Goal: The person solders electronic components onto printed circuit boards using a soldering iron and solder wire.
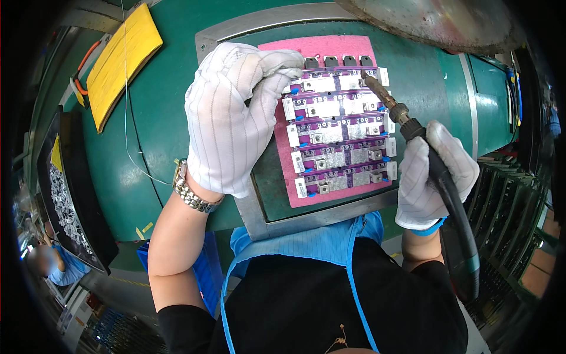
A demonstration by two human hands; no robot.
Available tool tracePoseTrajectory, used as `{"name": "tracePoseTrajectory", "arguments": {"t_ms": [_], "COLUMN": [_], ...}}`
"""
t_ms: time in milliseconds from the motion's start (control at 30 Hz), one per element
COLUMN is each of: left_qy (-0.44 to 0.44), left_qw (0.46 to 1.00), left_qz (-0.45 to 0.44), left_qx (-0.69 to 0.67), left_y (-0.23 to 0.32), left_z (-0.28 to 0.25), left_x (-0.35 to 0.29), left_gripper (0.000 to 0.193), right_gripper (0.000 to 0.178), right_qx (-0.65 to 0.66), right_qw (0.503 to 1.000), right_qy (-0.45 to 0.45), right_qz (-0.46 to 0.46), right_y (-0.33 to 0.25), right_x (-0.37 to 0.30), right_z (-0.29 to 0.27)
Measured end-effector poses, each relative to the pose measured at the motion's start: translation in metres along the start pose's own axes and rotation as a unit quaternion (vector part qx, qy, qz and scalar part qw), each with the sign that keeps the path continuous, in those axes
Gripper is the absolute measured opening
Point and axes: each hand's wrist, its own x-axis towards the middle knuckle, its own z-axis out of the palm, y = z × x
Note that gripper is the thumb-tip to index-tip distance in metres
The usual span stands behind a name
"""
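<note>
My right hand (433, 177), in a white striped glove, is wrapped round the black handle of a soldering iron (403, 115). Its tip touches down at the right end of the topmost row of purple circuit boards (330, 125). My left hand (236, 112), gloved the same way, hovers over the boards' upper left corner, thumb and forefinger pinching thin solder wire (141, 154). The wire reaches from the fingertips toward the iron's tip. Several rows of boards with silver metal blocks, white end pieces and blue parts lie on a pink foam pad (298, 199). Black components (331, 61) stand along the top row.
A metal frame (312, 220) borders the pad on the green bench (171, 71). Yellow board (121, 68) lies at far left, near a black tray (88, 218) of small metal parts. A big round metal piece (436, 26) overhangs the top right. Racks (501, 224) stand right; another person (62, 268) is far left.
</note>
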Motion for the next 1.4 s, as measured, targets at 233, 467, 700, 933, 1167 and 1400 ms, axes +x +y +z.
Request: {"name": "tracePoseTrajectory", "arguments": {"t_ms": [233, 467, 700, 933, 1167, 1400], "left_qy": [-0.012, -0.004, -0.009, -0.022, 0.041, 0.024], "left_qw": [1.000, 1.000, 1.000, 1.000, 0.999, 1.000], "left_qz": [-0.017, 0.004, 0.002, 0.003, -0.022, -0.002], "left_qx": [-0.002, 0.015, 0.012, 0.022, -0.016, -0.019], "left_y": [-0.001, -0.003, -0.004, -0.004, -0.001, -0.004], "left_z": [0.001, 0.004, 0.005, 0.009, 0.007, 0.007], "left_x": [-0.002, -0.002, -0.002, -0.003, 0.000, -0.001], "left_gripper": [0.013, 0.012, 0.012, 0.012, 0.011, 0.015], "right_gripper": [0.033, 0.038, 0.038, 0.033, 0.029, 0.028], "right_qx": [-0.050, -0.064, -0.054, -0.064, -0.046, -0.071], "right_qw": [0.996, 0.994, 0.994, 0.994, 0.995, 0.993], "right_qy": [0.013, 0.004, -0.009, -0.011, -0.001, 0.032], "right_qz": [-0.076, -0.093, -0.091, -0.083, -0.088, -0.088], "right_y": [-0.003, -0.003, -0.003, -0.005, -0.003, -0.007], "right_x": [-0.005, -0.005, -0.005, -0.003, -0.002, 0.002], "right_z": [0.014, 0.016, 0.016, 0.014, 0.016, 0.017]}}
